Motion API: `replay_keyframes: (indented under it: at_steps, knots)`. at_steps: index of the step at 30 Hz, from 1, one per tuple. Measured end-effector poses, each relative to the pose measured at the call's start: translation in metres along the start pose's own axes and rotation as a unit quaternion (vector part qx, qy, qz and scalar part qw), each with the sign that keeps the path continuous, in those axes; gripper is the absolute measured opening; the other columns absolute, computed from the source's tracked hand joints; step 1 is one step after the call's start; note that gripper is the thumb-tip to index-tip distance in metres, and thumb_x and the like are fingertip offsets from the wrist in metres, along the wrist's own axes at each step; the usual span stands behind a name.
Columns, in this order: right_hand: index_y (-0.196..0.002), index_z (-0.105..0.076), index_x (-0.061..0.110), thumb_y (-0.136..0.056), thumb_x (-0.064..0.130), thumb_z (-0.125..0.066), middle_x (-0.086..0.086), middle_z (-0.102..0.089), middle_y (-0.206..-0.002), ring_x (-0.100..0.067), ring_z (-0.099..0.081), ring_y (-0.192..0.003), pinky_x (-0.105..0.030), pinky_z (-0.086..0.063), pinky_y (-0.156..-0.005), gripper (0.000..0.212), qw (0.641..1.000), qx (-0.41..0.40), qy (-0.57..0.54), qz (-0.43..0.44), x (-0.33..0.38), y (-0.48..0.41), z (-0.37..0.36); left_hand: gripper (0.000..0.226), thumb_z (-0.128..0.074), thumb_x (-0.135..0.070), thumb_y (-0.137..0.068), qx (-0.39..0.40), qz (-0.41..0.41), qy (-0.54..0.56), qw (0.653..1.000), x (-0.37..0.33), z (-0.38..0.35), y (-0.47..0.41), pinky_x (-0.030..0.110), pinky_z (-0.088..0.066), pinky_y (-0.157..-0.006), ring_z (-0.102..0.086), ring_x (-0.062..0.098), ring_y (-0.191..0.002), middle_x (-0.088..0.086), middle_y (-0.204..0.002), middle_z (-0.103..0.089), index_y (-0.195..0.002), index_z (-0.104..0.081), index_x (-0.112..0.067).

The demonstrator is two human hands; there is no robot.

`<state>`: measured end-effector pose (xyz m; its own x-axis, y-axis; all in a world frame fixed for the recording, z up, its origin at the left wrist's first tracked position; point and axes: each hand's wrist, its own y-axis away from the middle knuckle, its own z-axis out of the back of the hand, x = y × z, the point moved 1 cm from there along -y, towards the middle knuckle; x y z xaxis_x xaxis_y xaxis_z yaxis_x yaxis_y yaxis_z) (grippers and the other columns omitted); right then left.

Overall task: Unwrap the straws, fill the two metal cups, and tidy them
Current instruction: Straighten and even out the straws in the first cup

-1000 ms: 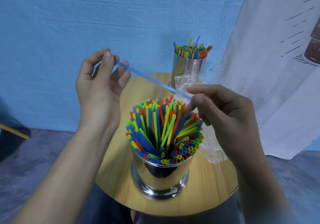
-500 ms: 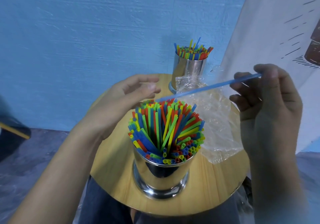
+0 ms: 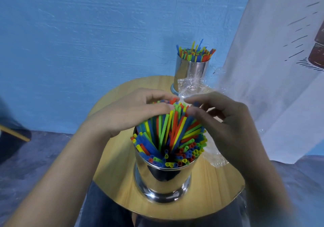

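Resting across the far tips of the coloured straws [image 3: 168,139] packed in the near metal cup [image 3: 163,179], the left hand [image 3: 133,114] lies released, fingers nearly straight. From that cup's right side the right hand [image 3: 228,121] meets the same tips with curled fingers; whether thumb and forefinger pinch a straw, I cannot tell. Behind the near cup, well apart, stands the far metal cup [image 3: 192,70], also full. Crumpled clear wrapping [image 3: 191,88] lies between the 2 cups. Both stand on the round wooden table [image 3: 210,191].
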<state>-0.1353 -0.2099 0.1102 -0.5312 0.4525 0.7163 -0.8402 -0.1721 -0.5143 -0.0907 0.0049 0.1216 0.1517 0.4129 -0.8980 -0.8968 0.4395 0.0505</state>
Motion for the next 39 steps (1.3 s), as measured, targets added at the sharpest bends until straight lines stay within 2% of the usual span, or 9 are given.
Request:
replay_keyframes:
  at_steps: [6, 10, 14, 20, 24, 28, 30, 34, 39]
  knots:
    - [-0.087, -0.073, 0.038, -0.092, 0.034, -0.074, 0.011, -0.063, -0.095, -0.014, -0.061, -0.087, -0.028, -0.051, -0.068, 0.007, 0.999, 0.010, -0.025, -0.045, -0.005, -0.004, 0.004, 0.019, -0.065, -0.016, -0.099, -0.028, 0.000, 0.018, 0.999, 0.003, 0.000, -0.005, 0.042, -0.061, -0.092, -0.076, 0.017, -0.098, -0.003, -0.106, -0.078, -0.110, -0.077, -0.026]
    - [-0.084, -0.078, 0.034, -0.088, 0.059, -0.058, 0.009, -0.065, -0.097, -0.016, -0.064, -0.090, -0.030, -0.053, -0.068, 0.032, 0.996, 0.051, -0.015, -0.069, -0.007, -0.002, 0.005, 0.018, -0.068, -0.011, -0.096, -0.059, -0.007, 0.013, 0.998, 0.003, -0.001, -0.007, 0.031, -0.062, -0.085, -0.076, 0.018, -0.095, 0.001, -0.104, -0.076, -0.105, -0.078, -0.023]
    - [-0.086, -0.078, 0.035, -0.090, 0.061, -0.054, 0.011, -0.068, -0.096, -0.015, -0.066, -0.093, -0.025, -0.052, -0.067, 0.036, 0.996, 0.059, -0.030, -0.061, -0.007, -0.002, 0.007, 0.020, -0.067, -0.008, -0.095, -0.062, -0.020, -0.002, 0.998, 0.002, -0.002, -0.009, 0.017, -0.057, -0.077, -0.074, 0.011, -0.091, 0.003, -0.103, -0.075, -0.104, -0.077, -0.023]
    - [-0.095, -0.073, 0.031, -0.100, 0.031, -0.059, 0.018, -0.072, -0.087, -0.008, -0.069, -0.086, -0.016, -0.052, -0.064, 0.015, 0.996, 0.041, -0.048, -0.068, -0.009, -0.002, 0.006, 0.020, -0.063, -0.017, -0.098, -0.016, -0.008, -0.043, 0.999, -0.004, -0.002, -0.013, 0.024, -0.059, -0.084, -0.075, 0.008, -0.092, -0.007, -0.099, -0.078, -0.106, -0.078, -0.027]
    - [-0.093, -0.071, 0.033, -0.095, 0.039, -0.055, 0.017, -0.072, -0.088, -0.010, -0.069, -0.088, -0.019, -0.055, -0.066, 0.017, 0.995, 0.038, -0.061, -0.068, -0.008, -0.003, 0.005, 0.017, -0.066, -0.018, -0.096, -0.042, -0.022, -0.052, 0.998, -0.006, -0.003, -0.013, 0.019, -0.056, -0.079, -0.071, 0.003, -0.086, -0.004, -0.095, -0.076, -0.097, -0.079, -0.028]
    - [-0.093, -0.071, 0.034, -0.094, 0.042, -0.053, 0.016, -0.072, -0.088, -0.011, -0.069, -0.088, -0.021, -0.056, -0.066, 0.020, 0.995, 0.039, -0.060, -0.065, -0.008, -0.003, 0.005, 0.010, -0.070, -0.021, -0.094, -0.064, -0.036, -0.050, 0.996, -0.007, -0.006, -0.014, 0.032, -0.056, -0.082, -0.069, 0.026, -0.091, 0.017, -0.100, -0.067, -0.091, -0.077, -0.026]
    - [-0.094, -0.072, 0.033, -0.094, 0.041, -0.054, 0.015, -0.072, -0.088, -0.012, -0.069, -0.089, -0.020, -0.056, -0.066, 0.020, 0.995, 0.039, -0.061, -0.064, -0.009, -0.003, 0.004, 0.005, -0.073, -0.025, -0.093, -0.079, -0.044, -0.046, 0.995, -0.009, -0.007, -0.013, 0.040, -0.056, -0.087, -0.067, 0.033, -0.093, 0.020, -0.098, -0.067, -0.089, -0.077, -0.025]
    - [-0.094, -0.072, 0.031, -0.095, 0.040, -0.054, 0.016, -0.072, -0.087, -0.011, -0.070, -0.089, -0.020, -0.056, -0.068, 0.019, 0.995, 0.041, -0.066, -0.067, -0.010, -0.003, 0.003, 0.006, -0.075, -0.029, -0.091, -0.104, -0.059, -0.009, 0.993, -0.012, -0.003, -0.013, 0.036, -0.052, -0.083, -0.065, 0.014, -0.078, 0.005, -0.082, -0.069, -0.089, -0.077, -0.024]
    - [-0.094, -0.072, 0.032, -0.101, 0.031, -0.057, 0.015, -0.072, -0.087, -0.013, -0.069, -0.088, -0.026, -0.058, -0.068, 0.017, 0.995, 0.035, -0.058, -0.069, -0.013, -0.003, 0.002, 0.006, -0.073, -0.021, -0.093, -0.166, -0.126, 0.072, 0.975, -0.022, -0.001, -0.014, 0.021, -0.050, -0.084, -0.065, 0.002, -0.088, -0.005, -0.095, -0.076, -0.088, -0.073, -0.024]
